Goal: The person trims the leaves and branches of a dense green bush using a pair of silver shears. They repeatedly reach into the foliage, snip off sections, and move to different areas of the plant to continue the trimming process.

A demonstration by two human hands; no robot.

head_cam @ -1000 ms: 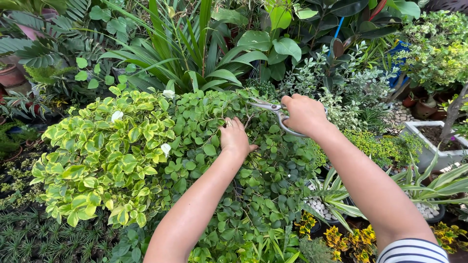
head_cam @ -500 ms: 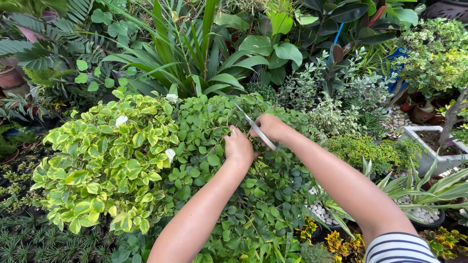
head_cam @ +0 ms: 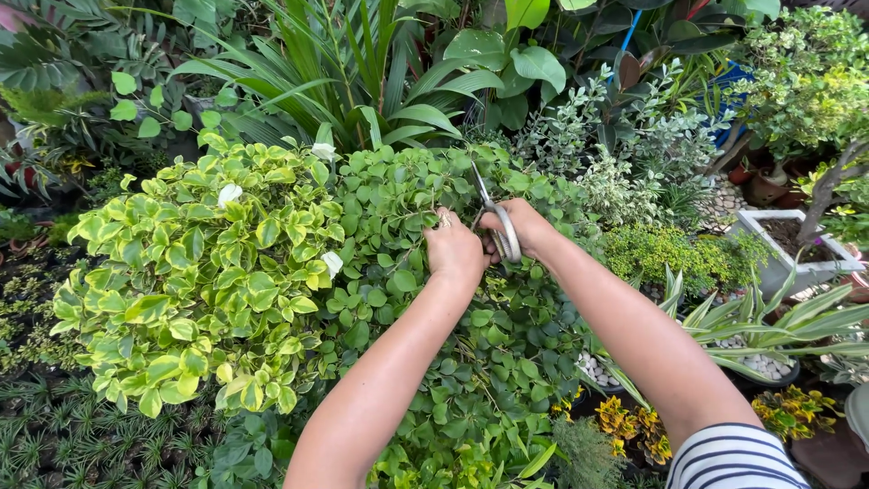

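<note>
Nearest, a striped navy-and-white sleeve point(head_cam: 738, 460) covers the right arm; ahead, the left hand point(head_cam: 454, 249) is closed among the stems of a round-leaved dark green shrub point(head_cam: 425, 299), pinching a thin twig; just to its right, touching it, the right hand point(head_cam: 523, 228) is curled tight through the loops of slim silver metal scissors point(head_cam: 493, 213), blades pointing up and away; left of the hands spreads a yellow-green variegated bush point(head_cam: 195, 281); beyond them rise long strap-shaped green leaves point(head_cam: 362, 81).

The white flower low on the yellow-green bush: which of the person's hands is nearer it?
Left. The left hand is just right of the white flower; the right hand, holding scissors, lies farther right.
</note>
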